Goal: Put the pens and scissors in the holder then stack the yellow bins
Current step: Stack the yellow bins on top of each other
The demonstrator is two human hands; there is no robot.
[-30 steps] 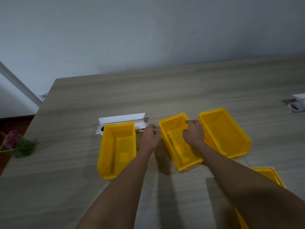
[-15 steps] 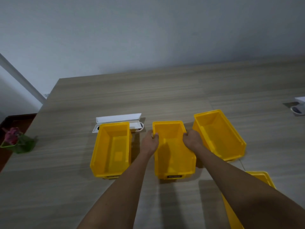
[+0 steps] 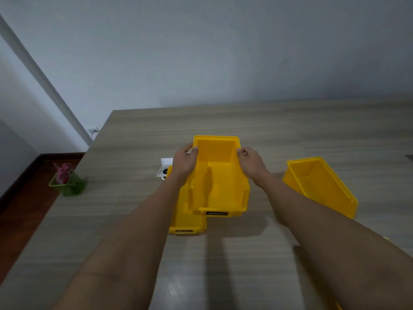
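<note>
The bin (image 3: 220, 175) held in both hands carries a small dark label on its near lip; the white lettering looks like "MATALL", though the last letters blur. Under it, a second bin (image 3: 186, 221) sits on the table (image 3: 290, 130), its own label too dim to read. The held bin hangs over the right part of the lower one, shifted toward the far edge, not seated inside it.

The left hand (image 3: 184, 161) pinches the left wall near the back corner, thumb over the rim, fingers outside. The right hand (image 3: 251, 162) grips the right wall likewise, fingers curled shut on the rim. Both forearms reach straight out from the near edge.

A third bin (image 3: 319, 186) lies tilted toward the right edge, well apart. A white holder (image 3: 165, 167) peeks out behind the left wrist. Off the left edge, a small potted plant (image 3: 67, 180) stands on the floor.
</note>
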